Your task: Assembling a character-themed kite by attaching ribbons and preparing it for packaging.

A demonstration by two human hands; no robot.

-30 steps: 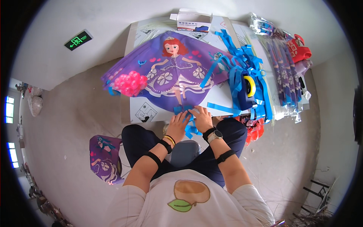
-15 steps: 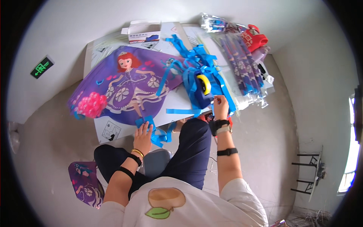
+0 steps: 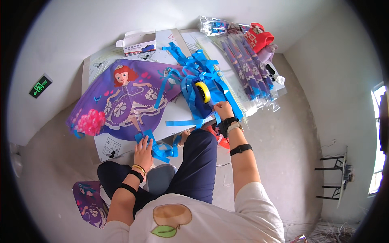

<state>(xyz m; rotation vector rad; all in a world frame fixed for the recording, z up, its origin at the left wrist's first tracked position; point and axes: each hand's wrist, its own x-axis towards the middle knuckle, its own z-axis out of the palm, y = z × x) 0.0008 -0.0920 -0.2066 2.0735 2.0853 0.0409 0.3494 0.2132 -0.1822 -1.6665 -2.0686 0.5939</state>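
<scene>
A: How are the hands placed?

B: The left hand (image 3: 143, 152) lies with fingers stretched and close together on blue ribbon (image 3: 148, 134) at the bottom tip of the kite (image 3: 125, 101); whether it pinches anything cannot be told. The right hand (image 3: 223, 110) is bunched narrow at the near end of the dark tape dispenser (image 3: 204, 105), its exact grip hidden too.

A: And the edges?

B: The kite lies on the left part of the worktop (image 3: 174, 111), bottom tip at the near edge, left wing reaching past the left edge. Loose ribbon hangs beyond the near edge. Between kite and dispenser, a bare pale strip leaves some room.

A: Which way does the kite point?

B: Its printed figure's head points away from the person (image 3: 194, 218) and slightly left, feet toward the left hand. The long axis runs wing to wing, near left to far right, ending by a ribbon heap (image 3: 198, 60).

A: Farther out?

B: An open box (image 3: 139, 44) stands behind the kite; wrapped bundles (image 3: 247, 69) and a red bag (image 3: 258, 38) lie far right.
</scene>
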